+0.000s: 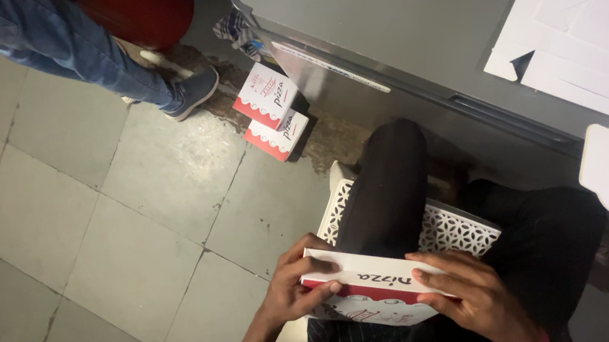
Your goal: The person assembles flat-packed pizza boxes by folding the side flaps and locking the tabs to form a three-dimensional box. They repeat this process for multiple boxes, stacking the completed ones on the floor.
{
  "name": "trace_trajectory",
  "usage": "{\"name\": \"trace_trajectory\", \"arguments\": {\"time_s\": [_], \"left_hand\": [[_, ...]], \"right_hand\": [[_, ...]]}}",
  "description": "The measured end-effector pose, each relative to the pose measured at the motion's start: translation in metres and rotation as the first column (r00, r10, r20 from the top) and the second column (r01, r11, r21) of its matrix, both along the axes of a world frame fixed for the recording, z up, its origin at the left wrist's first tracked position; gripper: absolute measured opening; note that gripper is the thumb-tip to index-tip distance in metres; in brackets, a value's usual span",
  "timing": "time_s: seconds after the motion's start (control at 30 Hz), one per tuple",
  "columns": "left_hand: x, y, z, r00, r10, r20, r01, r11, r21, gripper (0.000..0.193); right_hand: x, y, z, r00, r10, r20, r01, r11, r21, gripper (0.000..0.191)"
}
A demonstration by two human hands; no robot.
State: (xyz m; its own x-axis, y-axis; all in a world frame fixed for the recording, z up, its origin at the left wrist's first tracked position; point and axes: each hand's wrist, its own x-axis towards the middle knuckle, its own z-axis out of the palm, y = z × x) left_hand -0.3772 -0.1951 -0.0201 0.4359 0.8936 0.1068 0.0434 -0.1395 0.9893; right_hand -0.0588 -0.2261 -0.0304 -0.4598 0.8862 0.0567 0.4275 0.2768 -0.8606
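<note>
Matt red-and-white cardboard pizza box, smooth dull grey metal tabletop, white perforated plastic chair, worn matt grey floor tiles, plain white flat cardboard sheets

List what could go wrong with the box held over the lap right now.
1. The white and red box is pinched only at its ends by the left hand and right hand; a loose grip may let it slide off the lap.
2. The two boxes on the floor lie near another person's shoe and could be stepped on.

Folded red-and-white pizza box, closed, tilted on the lap, held at both ends
</note>
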Motion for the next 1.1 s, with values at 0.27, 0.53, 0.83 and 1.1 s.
{"name": "trace_trajectory", "arguments": {"time_s": [0.27,0.53,0.83,1.1], "left_hand": [[-0.027,0.011,0.006,0.942,-0.237,-0.236,0.238,0.971,-0.026,0.038],[-0.051,-0.053,-0.100,0.901,0.433,0.004,-0.383,0.802,-0.459,0.085],[0.027,-0.122,-0.134,0.759,0.641,-0.109,-0.420,0.356,-0.835,0.061],[-0.016,-0.044,-0.158,0.679,0.696,-0.236,-0.594,0.331,-0.734,0.058]], "right_hand": [[0.014,-0.013,-0.011,1.000,0.018,0.014,-0.019,0.998,0.061,0.040],[0.055,-0.029,-0.087,0.916,-0.396,-0.060,0.340,0.849,-0.405,0.066],[-0.017,-0.059,-0.145,0.910,-0.371,-0.182,0.210,0.794,-0.571,0.085],[-0.027,0.003,-0.092,0.918,-0.306,-0.254,0.086,0.776,-0.624,0.075]]}}
